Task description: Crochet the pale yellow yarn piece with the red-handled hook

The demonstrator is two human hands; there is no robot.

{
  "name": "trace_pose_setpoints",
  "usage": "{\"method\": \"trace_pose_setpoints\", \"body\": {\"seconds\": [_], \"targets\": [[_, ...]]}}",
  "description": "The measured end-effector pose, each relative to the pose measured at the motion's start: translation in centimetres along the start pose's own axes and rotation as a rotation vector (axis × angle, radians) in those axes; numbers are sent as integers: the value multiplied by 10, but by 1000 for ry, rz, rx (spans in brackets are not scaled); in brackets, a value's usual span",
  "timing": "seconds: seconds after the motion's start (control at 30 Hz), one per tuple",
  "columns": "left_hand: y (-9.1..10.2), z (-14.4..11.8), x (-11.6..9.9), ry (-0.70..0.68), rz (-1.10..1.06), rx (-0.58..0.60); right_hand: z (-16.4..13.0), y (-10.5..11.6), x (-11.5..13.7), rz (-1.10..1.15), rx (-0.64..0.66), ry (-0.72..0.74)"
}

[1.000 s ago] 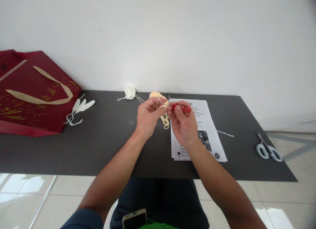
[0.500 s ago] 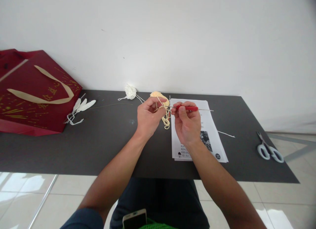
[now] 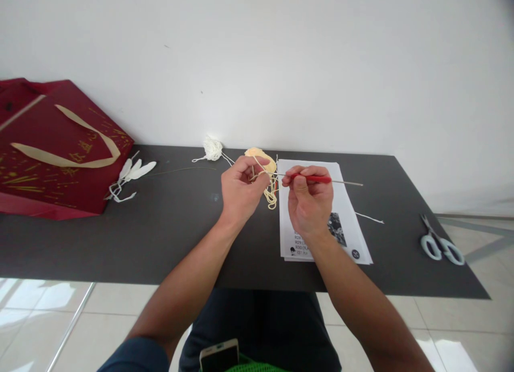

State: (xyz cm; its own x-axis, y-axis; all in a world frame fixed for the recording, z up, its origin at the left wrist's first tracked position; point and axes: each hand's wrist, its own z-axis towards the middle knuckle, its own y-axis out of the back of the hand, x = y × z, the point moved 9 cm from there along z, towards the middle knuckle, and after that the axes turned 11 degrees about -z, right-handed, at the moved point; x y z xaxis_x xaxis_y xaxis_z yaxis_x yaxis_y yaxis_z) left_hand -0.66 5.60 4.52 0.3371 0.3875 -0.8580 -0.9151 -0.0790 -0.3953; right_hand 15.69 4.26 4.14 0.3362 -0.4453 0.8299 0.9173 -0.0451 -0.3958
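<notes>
Over the paper (image 3: 339, 205), the right hand (image 3: 309, 200) has slid rightward, grip closed on the red tool (image 3: 317, 179); left of the paper, the left hand (image 3: 243, 187) pinches yarn (image 3: 262, 172). The wider gap suggests the tool is drawing away from it

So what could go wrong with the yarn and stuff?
The red-handled tool points at the left hand, so a slip might poke it. The yellow yarn nearby lies in loose loops and might tangle. The scissors lie near the edge of the table, so a bump could drop them.
</notes>
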Motion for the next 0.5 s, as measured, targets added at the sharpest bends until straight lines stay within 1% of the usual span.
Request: {"method": "trace_pose_setpoints", "body": {"seconds": [0.2, 0.37, 0.5], "targets": [[2, -1, 1, 5, 7, -17, -2, 1, 2, -26, 3, 45], [3, -1, 0, 30, 39, -34, -4, 3, 2, -105, -15, 44], [4, -2, -3, 14, 61, -66, -5, 4, 2, -143, -21, 45]]}}
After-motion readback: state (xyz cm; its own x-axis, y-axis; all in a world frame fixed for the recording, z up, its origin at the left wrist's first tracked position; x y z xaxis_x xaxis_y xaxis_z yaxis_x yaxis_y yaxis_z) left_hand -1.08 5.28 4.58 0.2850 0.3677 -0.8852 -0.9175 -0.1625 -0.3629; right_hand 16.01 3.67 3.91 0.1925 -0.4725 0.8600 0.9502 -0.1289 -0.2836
